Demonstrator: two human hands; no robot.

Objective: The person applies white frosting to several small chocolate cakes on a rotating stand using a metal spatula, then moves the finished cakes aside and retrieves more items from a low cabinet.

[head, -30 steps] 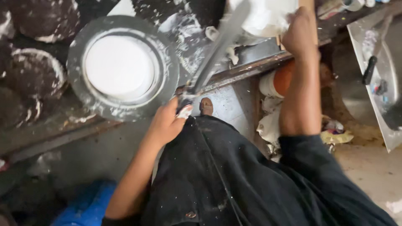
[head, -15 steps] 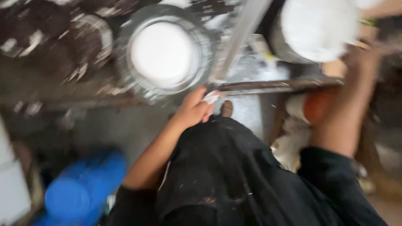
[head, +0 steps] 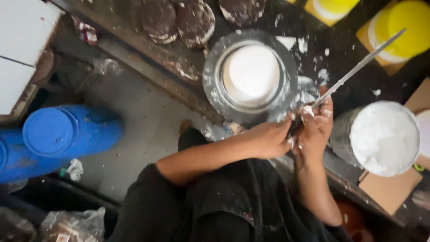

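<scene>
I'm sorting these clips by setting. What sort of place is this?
Probably a small cake-making workshop: a white-iced cake on a metal turntable, dark sponge rounds, and a bucket of white cream.

Left hand against clenched right hand

long metal spatula | cream-smeared, apparently | tilted up-right | held at handle
</scene>
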